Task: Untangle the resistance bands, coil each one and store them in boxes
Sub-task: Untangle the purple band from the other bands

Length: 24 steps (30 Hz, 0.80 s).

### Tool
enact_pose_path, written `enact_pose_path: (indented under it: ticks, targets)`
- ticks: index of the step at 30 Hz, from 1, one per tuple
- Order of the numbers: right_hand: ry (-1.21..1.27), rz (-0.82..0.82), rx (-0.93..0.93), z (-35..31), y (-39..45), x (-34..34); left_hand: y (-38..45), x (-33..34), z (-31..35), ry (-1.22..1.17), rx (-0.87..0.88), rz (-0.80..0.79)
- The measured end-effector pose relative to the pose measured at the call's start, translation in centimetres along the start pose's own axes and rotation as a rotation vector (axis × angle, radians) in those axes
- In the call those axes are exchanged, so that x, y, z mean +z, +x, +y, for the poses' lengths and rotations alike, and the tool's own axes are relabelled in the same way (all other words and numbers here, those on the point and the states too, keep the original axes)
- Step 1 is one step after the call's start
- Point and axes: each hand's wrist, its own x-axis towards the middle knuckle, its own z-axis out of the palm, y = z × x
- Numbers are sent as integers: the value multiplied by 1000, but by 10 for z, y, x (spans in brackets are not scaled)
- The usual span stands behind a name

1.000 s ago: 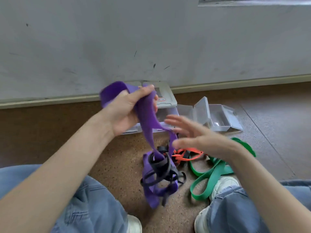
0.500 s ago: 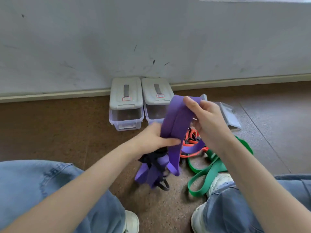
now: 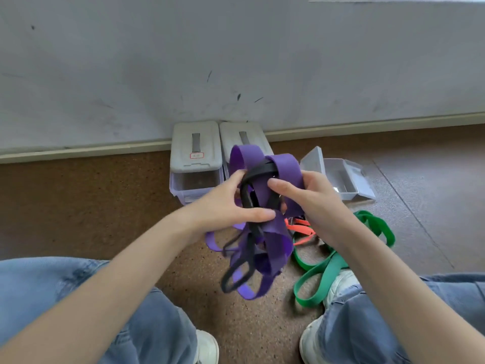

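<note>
Both hands are now gripping the purple band (image 3: 262,179), lifted at center with the black band (image 3: 248,206) wound through it; left hand (image 3: 225,206) has come up from below, right hand (image 3: 309,195) pinching the top loop. Still tangled, untangling barely begun. Orange band (image 3: 299,228) and green band (image 3: 341,261) are lying at 4 o'clock, open box (image 3: 341,177) at 2.

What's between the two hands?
In the head view, the purple band tangled with the black band sits between the left hand and right hand.
</note>
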Motion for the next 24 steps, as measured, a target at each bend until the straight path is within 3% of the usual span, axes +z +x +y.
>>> enact_pose_path:
  ticks: [2,5,8,11,14,16,18,22,24]
  targets:
    - [-15,14,-22,-1,1,0,4,-4,-2,-66,-35,54]
    - [111,160,-7,-1,2,-2,7,-17,-2,2,-160,99]
    - [130,139,37,1,4,-3,4,-12,-5,-21,-252,-16]
    - [-133,121,151,3,11,-13,4,-9,-1,-225,-188,29]
    - [-553,88,214,8,12,-25,8,-16,-1,-78,-168,218]
    - [-588,88,114,4,7,-21,12,-14,-1,16,-152,335]
    - [-512,-59,18,-3,3,-7,15,-10,0,23,-126,393]
    - [-845,-98,-192,3,4,11,15,-11,4,319,-10,379]
    - [-835,-104,-210,3,4,11,12,-14,4,398,29,339]
